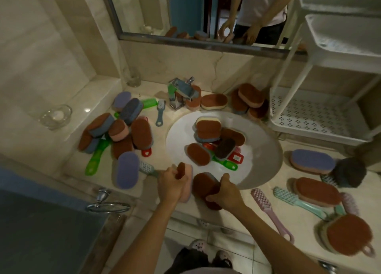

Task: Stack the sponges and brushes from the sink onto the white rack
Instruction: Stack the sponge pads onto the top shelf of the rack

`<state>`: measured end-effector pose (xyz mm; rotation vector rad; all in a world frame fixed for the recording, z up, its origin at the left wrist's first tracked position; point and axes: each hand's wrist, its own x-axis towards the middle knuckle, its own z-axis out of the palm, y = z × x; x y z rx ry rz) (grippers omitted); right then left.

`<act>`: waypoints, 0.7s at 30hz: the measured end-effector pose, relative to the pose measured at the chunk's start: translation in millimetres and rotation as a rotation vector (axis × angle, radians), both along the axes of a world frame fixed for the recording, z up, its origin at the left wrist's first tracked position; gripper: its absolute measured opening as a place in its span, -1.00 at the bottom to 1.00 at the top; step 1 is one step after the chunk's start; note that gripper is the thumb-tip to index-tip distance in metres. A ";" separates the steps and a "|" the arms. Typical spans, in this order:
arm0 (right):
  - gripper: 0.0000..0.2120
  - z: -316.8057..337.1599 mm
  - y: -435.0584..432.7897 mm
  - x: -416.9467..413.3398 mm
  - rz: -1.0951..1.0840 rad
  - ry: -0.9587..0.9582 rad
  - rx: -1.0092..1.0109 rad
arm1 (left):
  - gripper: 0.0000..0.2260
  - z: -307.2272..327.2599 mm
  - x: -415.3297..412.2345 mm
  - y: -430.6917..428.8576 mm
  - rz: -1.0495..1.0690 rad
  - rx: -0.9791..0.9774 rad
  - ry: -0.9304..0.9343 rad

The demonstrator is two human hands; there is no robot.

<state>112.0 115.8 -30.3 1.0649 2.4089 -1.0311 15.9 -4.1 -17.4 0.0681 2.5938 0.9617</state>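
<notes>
My left hand [171, 183] grips a pink sponge with a brown scrub face [185, 179] at the near rim of the white sink [177, 129]. My right hand [224, 193] grips a brown and grey sponge [203, 184] beside it. Inside the sink lie several brown sponges [207, 127], a dark sponge [224, 148], a green brush [225, 163] and a red brush [237, 157]. The white rack [321, 117] stands at the right, its lower perforated shelf bare.
Piles of sponges and brushes cover the counter left [121, 133] and right [315, 189] of the sink and behind the steel tap [183, 92]. A glass bowl [55, 116] and a glass [133, 78] stand at the left. A towel ring [107, 205] juts out below.
</notes>
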 end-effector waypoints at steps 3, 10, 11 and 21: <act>-0.34 1.5 2.9 3.0 -0.085 0.066 0.035 | -0.74 -3.7 3.0 3.8 -0.032 0.005 -0.088; -0.63 27.4 22.6 18.7 -0.317 0.295 0.065 | -0.39 18.9 -3.1 20.6 -0.012 0.122 -0.059; -0.64 36.7 27.8 18.6 -0.336 0.334 0.091 | -0.34 28.6 -7.1 27.5 -0.015 0.150 -0.047; -0.65 177.6 107.6 18.1 -0.435 0.812 0.345 | -0.38 175.0 -34.0 153.1 -0.286 0.541 0.132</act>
